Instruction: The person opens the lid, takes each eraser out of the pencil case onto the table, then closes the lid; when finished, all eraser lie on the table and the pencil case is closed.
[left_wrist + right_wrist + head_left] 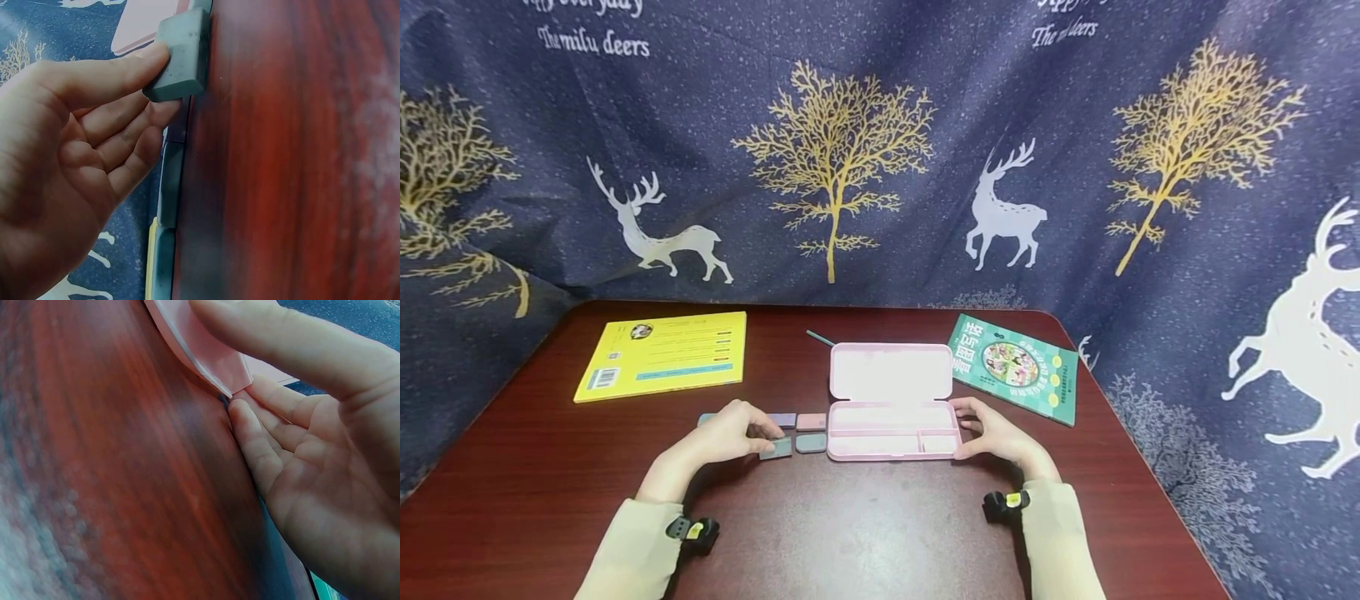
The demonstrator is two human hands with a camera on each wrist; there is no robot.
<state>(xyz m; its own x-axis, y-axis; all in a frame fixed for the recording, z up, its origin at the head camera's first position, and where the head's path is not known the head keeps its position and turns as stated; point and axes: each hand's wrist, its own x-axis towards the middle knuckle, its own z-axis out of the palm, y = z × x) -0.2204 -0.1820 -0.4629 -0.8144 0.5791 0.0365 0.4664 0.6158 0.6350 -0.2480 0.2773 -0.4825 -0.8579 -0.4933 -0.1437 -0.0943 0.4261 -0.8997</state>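
A pink pencil case [891, 431] lies open at the middle of the dark red table [865, 533], its lid [891, 371] tipped back. Left of it lie small flat blocks: a purple one [784, 419], a pink one [811, 422] and a grey-green one [811, 442]. My left hand [758, 440] pinches another grey-green block [777, 450] between thumb and fingers; the left wrist view shows this grip [159, 84] on the block [181, 56]. My right hand [972, 429] holds the case's right end, thumb above and fingers [250, 431] at the corner of the case [206, 350].
A yellow book [662, 354] lies at the back left and a green book [1015, 367] at the back right. A thin teal stick [820, 337] lies behind the lid. A deer-print curtain [850, 167] hangs round the table.
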